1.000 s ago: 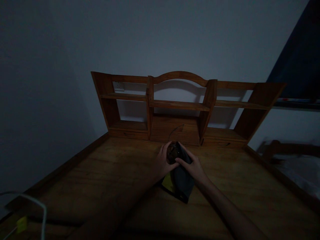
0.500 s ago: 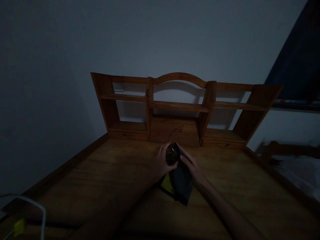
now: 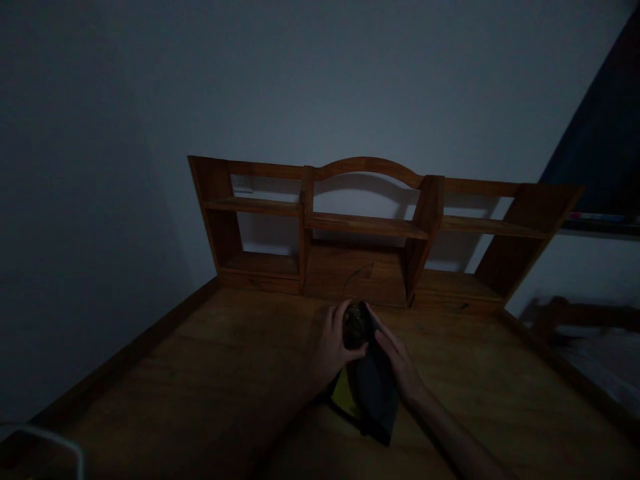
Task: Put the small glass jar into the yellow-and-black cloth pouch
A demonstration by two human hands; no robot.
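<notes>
My left hand (image 3: pixel 333 343) curls around a dark, rounded, glossy object (image 3: pixel 354 327), with the thumb underneath it and the fingers over its left side. Right beside it, my right hand (image 3: pixel 397 353) grips the upper edge of a dark grey case or pouch (image 3: pixel 375 393) that shows a yellow-green panel (image 3: pixel 344 393). The case tilts down toward me, its lower end near the desk top. In the dim light I cannot make out exactly what the glossy object is, or whether it touches the case.
A wooden desk (image 3: pixel 200 360) carries a low shelf unit (image 3: pixel 367 228) along its back, against the wall. A white cable (image 3: pixel 55 437) loops at the lower left. A wall socket (image 3: pixel 243 184) shows behind the left shelf. Bedding (image 3: pixel 600 357) lies beyond the desk's right edge.
The view has shifted, so shelf, desk and hands sit lower and slightly right in the picture. Both hands keep their holds; the glossy object looks turned slightly, its bright reflection now weaker.
</notes>
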